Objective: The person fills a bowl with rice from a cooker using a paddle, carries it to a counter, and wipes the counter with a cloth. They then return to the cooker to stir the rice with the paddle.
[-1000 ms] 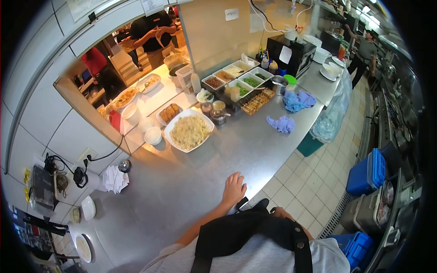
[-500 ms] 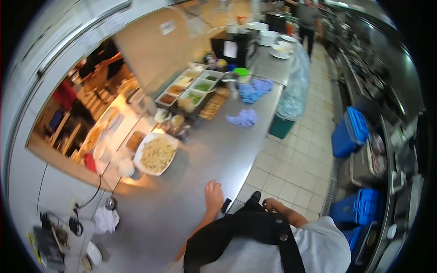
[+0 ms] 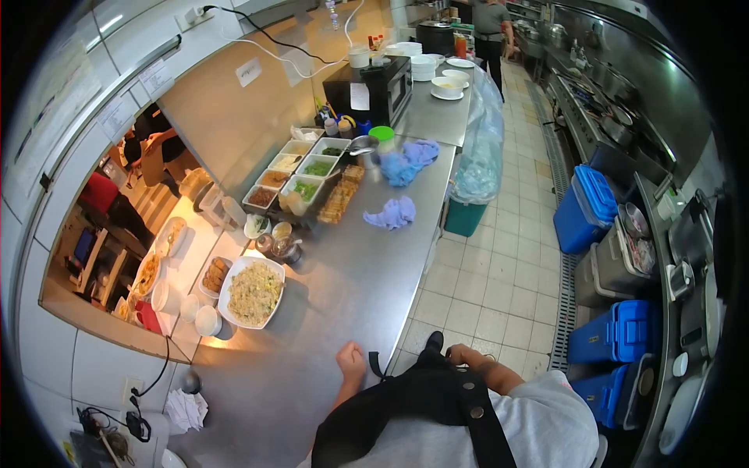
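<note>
My left hand [image 3: 351, 363] rests flat on the steel counter [image 3: 367, 273] near its front edge, holding nothing. My right hand [image 3: 462, 356] is down at my waist against the black apron [image 3: 406, 405]; its fingers are hidden behind the apron, so I cannot see whether they grip anything. A white square plate of fried rice [image 3: 251, 292] lies on the counter ahead and to the left of my left hand, well apart from it.
Beyond the rice stand small bowls, sauce pots and a rack of garnish trays [image 3: 296, 170]. Blue cloths [image 3: 392, 212] lie farther along, then a black microwave [image 3: 370, 87]. Blue cooler boxes [image 3: 583, 209] line the tiled aisle at right. A person [image 3: 491, 23] stands at the far end.
My view has swung right and down the aisle. My left hand has slid back toward my body along the counter edge. The right hand stays at my waist.
</note>
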Available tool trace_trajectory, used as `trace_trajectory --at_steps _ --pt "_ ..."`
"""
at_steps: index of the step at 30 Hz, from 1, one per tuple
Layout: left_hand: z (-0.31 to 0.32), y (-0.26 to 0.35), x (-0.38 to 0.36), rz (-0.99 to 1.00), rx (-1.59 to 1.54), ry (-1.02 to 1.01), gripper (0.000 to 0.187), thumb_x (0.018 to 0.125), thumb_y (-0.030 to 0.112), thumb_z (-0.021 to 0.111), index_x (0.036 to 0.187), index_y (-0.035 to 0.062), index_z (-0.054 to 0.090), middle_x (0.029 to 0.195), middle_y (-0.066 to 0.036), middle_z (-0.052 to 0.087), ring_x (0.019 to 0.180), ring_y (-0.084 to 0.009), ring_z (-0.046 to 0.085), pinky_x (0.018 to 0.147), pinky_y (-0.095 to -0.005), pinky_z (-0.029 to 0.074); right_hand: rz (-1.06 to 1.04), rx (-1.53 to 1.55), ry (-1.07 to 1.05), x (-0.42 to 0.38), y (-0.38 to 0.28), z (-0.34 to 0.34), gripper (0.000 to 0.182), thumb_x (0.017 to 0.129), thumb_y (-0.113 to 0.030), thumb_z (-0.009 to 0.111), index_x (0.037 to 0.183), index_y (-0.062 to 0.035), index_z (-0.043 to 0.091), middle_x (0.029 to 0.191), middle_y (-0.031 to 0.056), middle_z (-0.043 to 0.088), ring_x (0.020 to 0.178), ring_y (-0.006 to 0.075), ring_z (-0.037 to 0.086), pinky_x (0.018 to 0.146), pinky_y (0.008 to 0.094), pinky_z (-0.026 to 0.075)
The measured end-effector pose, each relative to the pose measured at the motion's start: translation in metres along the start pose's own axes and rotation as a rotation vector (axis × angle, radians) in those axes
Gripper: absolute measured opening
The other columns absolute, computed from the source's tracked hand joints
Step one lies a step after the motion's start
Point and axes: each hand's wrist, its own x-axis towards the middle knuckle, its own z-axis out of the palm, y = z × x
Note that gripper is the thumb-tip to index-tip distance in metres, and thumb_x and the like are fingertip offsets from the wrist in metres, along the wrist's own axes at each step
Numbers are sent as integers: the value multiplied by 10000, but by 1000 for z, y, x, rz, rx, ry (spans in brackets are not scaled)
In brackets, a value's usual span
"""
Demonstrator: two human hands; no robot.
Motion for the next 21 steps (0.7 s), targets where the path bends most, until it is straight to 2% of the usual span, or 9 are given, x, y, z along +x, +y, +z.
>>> trace_trajectory --at_steps 3,4,6,7,10,12,16,19,21 --pt "3 -9 -3 28 -3 -9 130 724 49 410 614 2 462 560 -155 446 502 -268 453 494 -378 357 8 61 162 -2 3 6 372 766 -358 625 1048 -128 703 1055 150 675 1017 330 626 888 410 490" --pt "8 -15 -3 57 -14 -24 147 744 66 414 621 1 464 562 -156 447 506 -271 454 498 -380 359 25 112 150 1 5 4 362 763 -351 628 1044 -135 705 1049 149 675 1007 329 629 880 411 494" --pt "8 -27 -7 -65 86 -86 207 805 105 423 631 2 468 562 -145 462 514 -264 453 504 -383 357 60 218 215 7 11 15 336 753 -321 636 1035 -154 708 1029 147 677 978 327 636 856 413 504" --pt "10 -27 -5 -52 66 -74 236 827 120 423 625 7 468 559 -129 462 516 -255 453 503 -384 354 79 307 248 14 17 26 322 755 -299 633 1029 -149 710 1020 150 678 973 329 637 858 412 505" --pt "14 -31 -2 -96 68 -26 325 898 176 421 614 24 465 549 -85 442 512 -206 436 484 -365 342 85 373 223 -9 23 38 330 743 -293 638 1008 -111 712 1015 156 679 982 336 634 866 410 503" --pt "18 -14 7 -58 125 -27 375 955 220 392 647 27 481 542 -57 414 488 -164 415 464 -327 339 180 306 197 -22 37 52 317 750 -285 632 998 -106 714 1007 154 682 980 336 635 862 411 503" --pt "64 33 27 -54 -11 -156 263 984 201 385 845 29 528 596 -27 435 471 -127 406 457 -273 348 414 524 296 -49 82 77 311 742 -243 625 995 -84 714 1031 164 675 986 331 639 848 411 511" --pt "119 39 39 -25 -169 -341 198 968 110 373 1045 17 530 749 -56 501 513 -137 504 501 -258 409 604 767 266 -78 119 84 310 712 -166 631 986 -42 708 1074 177 663 1000 331 642 815 416 531" --pt "166 44 50 71 -308 -507 267 933 15 360 1156 10 505 897 -100 540 571 -163 583 550 -265 465 619 774 316 -80 147 101 307 704 -153 633 978 -39 709 1065 175 667 995 331 644 807 419 531"
